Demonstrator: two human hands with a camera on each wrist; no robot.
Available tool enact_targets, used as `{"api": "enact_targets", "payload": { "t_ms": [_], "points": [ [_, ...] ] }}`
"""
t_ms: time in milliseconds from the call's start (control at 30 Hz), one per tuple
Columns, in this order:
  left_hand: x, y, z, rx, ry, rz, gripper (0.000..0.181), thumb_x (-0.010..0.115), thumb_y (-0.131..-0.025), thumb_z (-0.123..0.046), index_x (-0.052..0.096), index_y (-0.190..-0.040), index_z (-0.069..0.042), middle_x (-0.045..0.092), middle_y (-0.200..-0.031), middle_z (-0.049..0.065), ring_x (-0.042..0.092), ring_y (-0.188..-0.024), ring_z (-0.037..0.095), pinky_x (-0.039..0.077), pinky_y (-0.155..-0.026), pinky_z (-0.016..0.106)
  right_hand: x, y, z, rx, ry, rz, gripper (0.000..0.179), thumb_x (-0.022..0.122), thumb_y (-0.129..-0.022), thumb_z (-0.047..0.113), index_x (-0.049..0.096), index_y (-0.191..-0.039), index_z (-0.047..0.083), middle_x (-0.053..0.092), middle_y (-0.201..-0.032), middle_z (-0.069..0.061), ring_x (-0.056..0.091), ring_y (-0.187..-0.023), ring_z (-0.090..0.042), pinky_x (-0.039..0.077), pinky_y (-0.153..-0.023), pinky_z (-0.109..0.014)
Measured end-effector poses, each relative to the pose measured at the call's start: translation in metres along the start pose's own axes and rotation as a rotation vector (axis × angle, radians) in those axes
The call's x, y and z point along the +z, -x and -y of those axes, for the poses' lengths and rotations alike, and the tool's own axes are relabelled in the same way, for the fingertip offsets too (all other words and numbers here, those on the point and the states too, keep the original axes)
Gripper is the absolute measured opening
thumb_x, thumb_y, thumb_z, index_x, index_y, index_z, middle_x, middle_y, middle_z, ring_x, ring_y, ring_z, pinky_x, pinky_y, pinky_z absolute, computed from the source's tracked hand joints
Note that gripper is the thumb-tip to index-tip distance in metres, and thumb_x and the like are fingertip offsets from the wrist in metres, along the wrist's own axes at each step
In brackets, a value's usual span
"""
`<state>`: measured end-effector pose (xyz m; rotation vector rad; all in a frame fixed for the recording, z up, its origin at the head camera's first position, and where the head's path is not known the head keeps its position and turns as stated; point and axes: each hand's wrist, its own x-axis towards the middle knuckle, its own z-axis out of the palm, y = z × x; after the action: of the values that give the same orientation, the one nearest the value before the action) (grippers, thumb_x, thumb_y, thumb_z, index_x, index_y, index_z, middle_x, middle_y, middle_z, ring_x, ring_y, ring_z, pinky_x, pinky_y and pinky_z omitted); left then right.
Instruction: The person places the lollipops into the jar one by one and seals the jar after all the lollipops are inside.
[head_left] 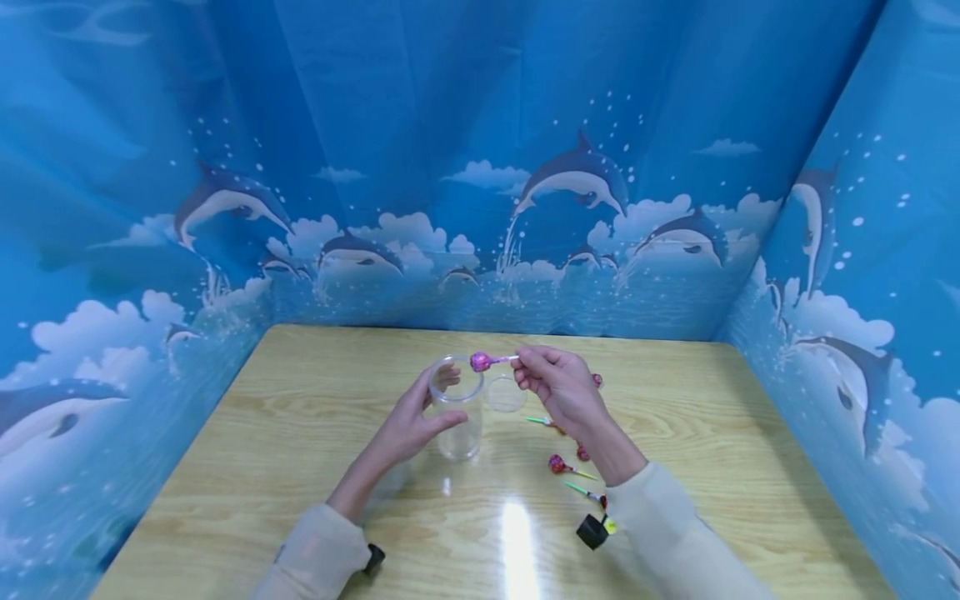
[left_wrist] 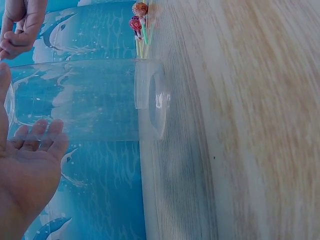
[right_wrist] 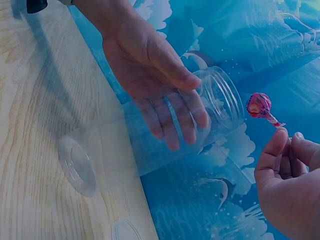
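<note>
The right hand (head_left: 558, 387) pinches the stick of a pink-wrapped, ball-headed lollipop (head_left: 480, 362) near the mouth of an upright, clear cylindrical jar (head_left: 459, 437), which the left hand (head_left: 408, 421) loosely clasps. Likely the jar is being filled; the next move calls for centring the candy over the opening, then releasing it. The wrapper's print is too small to read.

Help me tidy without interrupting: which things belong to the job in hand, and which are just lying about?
Job in hand:
clear jar, held by the left hand
pink-wrapped lollipop, its stick in the right hand
loose lollipops, likely
clear lid, likely

Just surroundings:
dolphin-print backdrop
wood-grain table
</note>
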<state>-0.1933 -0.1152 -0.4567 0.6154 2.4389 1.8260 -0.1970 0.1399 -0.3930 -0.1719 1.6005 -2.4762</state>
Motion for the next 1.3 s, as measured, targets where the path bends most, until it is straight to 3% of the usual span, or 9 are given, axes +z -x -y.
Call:
{"api": "enact_targets", "payload": {
  "t_ms": [167, 400, 567, 800, 1100, 1300],
  "points": [
    [0.001, 0.000, 0.000, -0.007, -0.002, -0.002, 0.083, 0.083, -0.089, -0.030, 0.038, -0.157, -0.015, 0.052, -0.152, 0.013, 0.049, -0.140, 0.031, 0.034, -0.121, 0.051, 0.008, -0.005, -0.005, 0.017, 0.001, 0.017, 0.015, 0.060, -0.105, 0.005, 0.074, -0.104, 0.002, 0.072, -0.095, -0.009, 0.067, -0.079, -0.012, 0.058, -0.069, -0.020],
    [0.001, 0.002, -0.001, 0.006, 0.005, -0.012, 0.084, 0.083, -0.089, -0.023, 0.036, -0.159, -0.014, 0.053, -0.151, 0.014, 0.050, -0.139, 0.033, 0.034, -0.120, 0.054, 0.020, -0.013, -0.008, 0.015, 0.055, 0.058, 0.014, 0.061, -0.104, 0.005, 0.072, -0.108, -0.002, 0.071, -0.094, -0.009, 0.065, -0.080, -0.012, 0.058, -0.068, -0.020],
    [0.001, 0.001, -0.001, -0.024, 0.006, -0.016, 0.085, 0.083, -0.090, -0.021, 0.035, -0.160, -0.016, 0.052, -0.152, 0.013, 0.048, -0.141, 0.033, 0.034, -0.121, 0.053, 0.026, -0.017, -0.005, -0.023, 0.281, 0.101, 0.022, 0.066, -0.102, 0.007, 0.070, -0.115, -0.009, 0.072, -0.093, -0.012, 0.065, -0.078, -0.014, 0.060, -0.070, -0.024],
    [0.001, 0.001, 0.003, -0.011, 0.003, -0.008, 0.084, 0.082, -0.090, -0.027, 0.035, -0.160, -0.019, 0.048, -0.155, 0.013, 0.044, -0.144, 0.032, 0.033, -0.121, 0.054, 0.033, -0.015, -0.002, -0.129, 0.596, 0.145, 0.025, 0.069, -0.101, 0.017, 0.074, -0.115, -0.003, 0.073, -0.089, -0.008, 0.066, -0.081, -0.030, 0.060, -0.069, -0.028],
    [0.002, 0.001, 0.002, -0.017, 0.021, 0.000, 0.082, 0.083, -0.090, -0.023, 0.037, -0.158, -0.018, 0.052, -0.152, 0.016, 0.047, -0.141, 0.030, 0.033, -0.121, 0.052, 0.037, -0.015, -0.001, -0.192, 0.750, 0.152, 0.022, 0.070, -0.101, 0.021, 0.078, -0.112, 0.004, 0.073, -0.090, -0.007, 0.060, -0.073, -0.021, 0.049, -0.059, -0.026],
    [0.003, 0.000, 0.000, -0.030, 0.014, -0.005, 0.082, 0.082, -0.091, -0.020, 0.036, -0.159, -0.019, 0.053, -0.150, 0.014, 0.047, -0.141, 0.030, 0.032, -0.122, 0.053, 0.044, -0.017, 0.000, -0.256, 0.841, 0.167, 0.019, 0.070, -0.100, 0.019, 0.078, -0.109, 0.004, 0.076, -0.098, -0.010, 0.065, -0.079, -0.032, 0.050, -0.061, -0.026]
  ]
}}
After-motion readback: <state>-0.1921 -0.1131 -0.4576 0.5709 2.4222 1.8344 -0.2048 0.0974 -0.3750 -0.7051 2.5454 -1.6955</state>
